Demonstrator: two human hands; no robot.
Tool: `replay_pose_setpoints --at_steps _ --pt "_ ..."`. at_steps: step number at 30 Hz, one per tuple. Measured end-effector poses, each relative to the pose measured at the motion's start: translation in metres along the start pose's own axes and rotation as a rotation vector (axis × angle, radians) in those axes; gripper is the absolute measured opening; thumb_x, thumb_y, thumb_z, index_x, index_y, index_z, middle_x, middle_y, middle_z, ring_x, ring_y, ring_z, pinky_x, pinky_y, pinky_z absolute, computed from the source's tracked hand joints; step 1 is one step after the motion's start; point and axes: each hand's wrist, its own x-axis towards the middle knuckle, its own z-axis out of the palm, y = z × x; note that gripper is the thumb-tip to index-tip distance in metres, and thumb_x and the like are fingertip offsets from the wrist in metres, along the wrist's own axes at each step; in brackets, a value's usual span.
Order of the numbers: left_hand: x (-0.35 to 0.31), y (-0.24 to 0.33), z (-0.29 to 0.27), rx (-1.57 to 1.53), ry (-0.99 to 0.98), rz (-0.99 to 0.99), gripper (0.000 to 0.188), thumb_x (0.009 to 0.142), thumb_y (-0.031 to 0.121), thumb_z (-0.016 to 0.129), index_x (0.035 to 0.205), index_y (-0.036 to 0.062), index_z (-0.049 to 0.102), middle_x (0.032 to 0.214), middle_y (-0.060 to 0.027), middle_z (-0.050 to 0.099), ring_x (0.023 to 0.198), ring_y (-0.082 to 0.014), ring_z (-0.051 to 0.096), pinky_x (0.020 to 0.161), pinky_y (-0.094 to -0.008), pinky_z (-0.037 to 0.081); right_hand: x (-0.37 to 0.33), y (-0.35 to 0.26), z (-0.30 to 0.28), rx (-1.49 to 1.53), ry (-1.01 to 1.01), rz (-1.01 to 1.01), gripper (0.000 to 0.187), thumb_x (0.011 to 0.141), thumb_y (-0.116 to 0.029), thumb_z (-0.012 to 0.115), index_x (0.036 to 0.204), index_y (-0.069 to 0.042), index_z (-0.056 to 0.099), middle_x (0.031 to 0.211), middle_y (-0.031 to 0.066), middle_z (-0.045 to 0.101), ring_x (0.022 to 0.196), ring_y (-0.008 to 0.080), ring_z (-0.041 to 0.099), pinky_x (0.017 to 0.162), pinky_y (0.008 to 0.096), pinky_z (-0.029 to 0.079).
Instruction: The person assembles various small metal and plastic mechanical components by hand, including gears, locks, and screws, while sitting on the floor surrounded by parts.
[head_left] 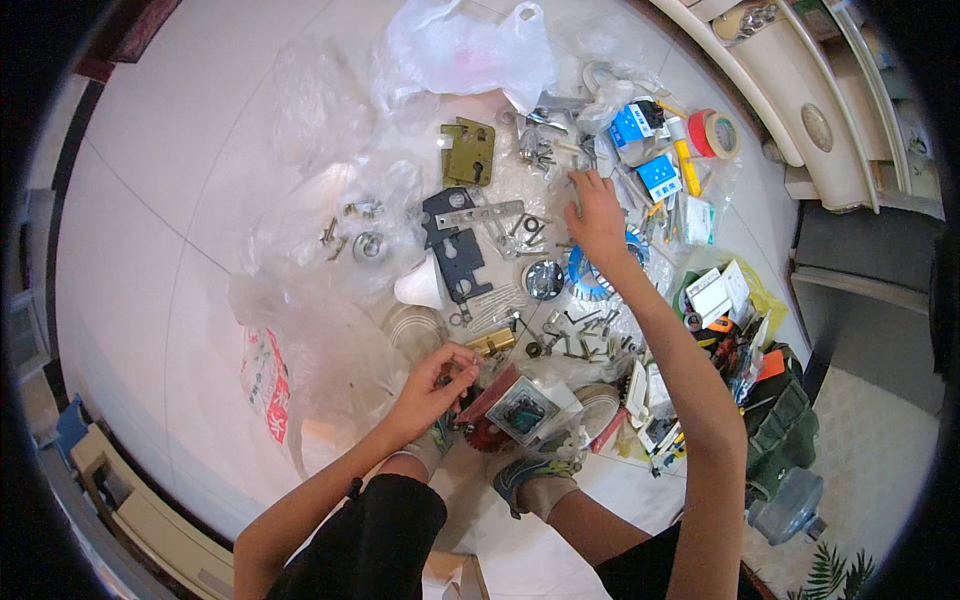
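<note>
My left hand (436, 392) is closed, its fingers curled toward the thumb, beside a brass lock cylinder (491, 343). Whatever lies between those fingers, if anything, is too small to make out. Over the spread of metal hardware my right hand (598, 222) reaches forward, thumb apart from the bent fingers, with nothing visible in it. Its fingertips are nearest to small metal fittings (586, 152). Just below that hand is a blue-rimmed cutting disc (588, 275). Farther left lie an olive-green lock case (468, 152) and a black metal plate (458, 250).
Crumpled clear plastic bags (320, 250) cover the left side, and a white bag (465, 50) lies at the far end. Screws (580, 335), tape rolls (720, 135) and blue boxes (658, 177) crowd the right. A green tool bag (780, 430) stands near a plastic bottle (788, 508).
</note>
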Motion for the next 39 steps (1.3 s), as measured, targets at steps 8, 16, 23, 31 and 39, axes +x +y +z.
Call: replay_pose_setpoints --at_steps 8,16,23,31,39 --pt "-0.001 -0.002 -0.002 0.026 -0.032 0.025 0.014 0.094 0.012 0.055 0.106 0.0049 0.054 0.088 0.0008 0.052 0.067 -0.0053 0.05 0.051 -0.0196 0.045 -0.045 -0.005 -0.009 0.085 0.032 -0.104 0.038 0.075 -0.004 0.057 0.113 -0.001 0.056 0.112 0.0143 0.056 0.107 0.035 0.048 0.094 0.0429 0.04" --pt "-0.002 -0.003 -0.004 0.049 -0.062 0.027 0.013 0.095 0.014 0.054 0.106 0.0064 0.054 0.1 -0.0001 0.056 0.07 -0.0053 0.05 0.053 -0.0199 0.045 -0.071 -0.021 -0.007 -0.007 -0.004 -0.165 0.034 0.079 -0.004 0.055 0.112 -0.001 0.058 0.121 0.0129 0.055 0.12 0.0362 0.044 0.1 0.0447 0.037" --pt "-0.006 0.001 -0.003 0.02 -0.056 0.031 0.012 0.095 0.014 0.054 0.105 0.0054 0.053 0.098 0.0 0.055 0.069 -0.0045 0.05 0.055 -0.0198 0.045 -0.062 -0.053 -0.019 0.341 0.066 -0.091 0.032 0.077 0.003 0.056 0.108 -0.001 0.057 0.106 0.016 0.057 0.1 0.036 0.052 0.09 0.0404 0.042" --pt "-0.003 -0.001 0.001 0.04 -0.056 0.04 0.012 0.095 0.014 0.054 0.104 0.0065 0.053 0.091 0.001 0.056 0.067 -0.0041 0.049 0.052 -0.0199 0.044 -0.047 -0.075 0.023 0.293 0.032 -0.195 0.048 0.078 -0.003 0.058 0.125 0.001 0.049 0.129 0.0188 0.049 0.119 0.0368 0.044 0.102 0.0411 0.036" --pt "-0.002 -0.002 -0.002 0.053 -0.043 0.048 0.015 0.094 0.011 0.054 0.107 0.0034 0.053 0.09 -0.0004 0.053 0.065 -0.0049 0.05 0.051 -0.0195 0.044 -0.066 -0.111 0.032 0.271 -0.023 -0.124 0.046 0.081 -0.015 0.062 0.124 0.001 0.053 0.13 0.0164 0.051 0.124 0.0348 0.044 0.105 0.0411 0.033"
